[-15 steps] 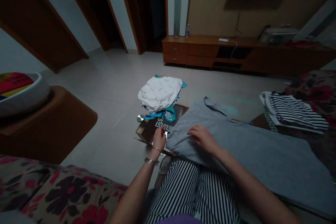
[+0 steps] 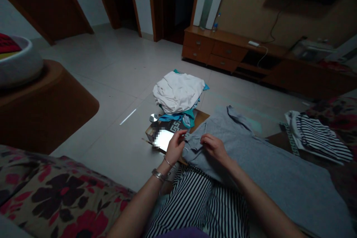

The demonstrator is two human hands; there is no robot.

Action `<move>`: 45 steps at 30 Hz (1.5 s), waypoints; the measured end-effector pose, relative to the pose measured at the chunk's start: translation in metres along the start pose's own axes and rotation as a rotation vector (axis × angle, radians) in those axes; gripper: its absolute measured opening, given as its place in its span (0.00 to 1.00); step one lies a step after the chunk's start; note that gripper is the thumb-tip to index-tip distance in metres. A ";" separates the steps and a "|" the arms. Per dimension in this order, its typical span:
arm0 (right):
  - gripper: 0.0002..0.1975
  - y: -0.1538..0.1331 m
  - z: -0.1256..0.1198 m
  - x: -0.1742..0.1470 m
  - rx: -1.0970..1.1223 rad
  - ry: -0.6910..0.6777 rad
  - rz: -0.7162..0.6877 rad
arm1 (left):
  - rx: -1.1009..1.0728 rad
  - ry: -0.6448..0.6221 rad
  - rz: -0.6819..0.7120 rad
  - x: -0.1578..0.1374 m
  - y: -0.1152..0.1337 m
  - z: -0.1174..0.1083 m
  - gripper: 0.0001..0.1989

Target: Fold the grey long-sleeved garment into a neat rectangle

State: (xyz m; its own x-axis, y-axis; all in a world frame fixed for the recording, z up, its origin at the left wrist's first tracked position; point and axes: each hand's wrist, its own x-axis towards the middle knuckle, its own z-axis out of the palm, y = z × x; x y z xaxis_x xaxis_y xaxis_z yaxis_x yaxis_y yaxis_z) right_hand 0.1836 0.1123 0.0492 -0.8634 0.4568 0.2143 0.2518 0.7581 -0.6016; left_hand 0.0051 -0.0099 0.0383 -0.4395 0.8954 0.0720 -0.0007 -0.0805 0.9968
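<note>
Your left hand pinches the near corner of the grey shirt, fingers closed on its edge just beside the lit screen. Your right hand rests on the same end of the cloth, fingers curled and gripping a fold. The shirt lies across your lap and the low counter, its long axis running away to your right. A pile of white and teal clothes sits ahead on the floor; a striped garment lies far right.
</note>
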 end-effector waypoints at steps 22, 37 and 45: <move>0.09 -0.008 0.025 0.083 -0.109 -0.416 -0.032 | 0.317 -0.651 -0.244 -0.022 -0.007 -0.038 0.07; 0.10 -0.003 0.031 0.085 -0.081 -0.491 -0.142 | 0.760 -0.192 -0.308 -0.059 0.004 -0.020 0.11; 0.13 -0.016 0.067 0.081 -0.135 -0.276 -0.177 | 0.974 -0.088 -0.272 -0.045 -0.002 -0.039 0.17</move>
State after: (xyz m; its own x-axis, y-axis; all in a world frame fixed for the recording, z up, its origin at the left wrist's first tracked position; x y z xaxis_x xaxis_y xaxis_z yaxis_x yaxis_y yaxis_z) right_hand 0.0802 0.1059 0.0248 -0.9798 0.1835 0.0790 0.1270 0.8772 -0.4630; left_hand -0.0105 -0.0670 0.0313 -0.4653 0.8627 -0.1982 0.6590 0.4872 0.5731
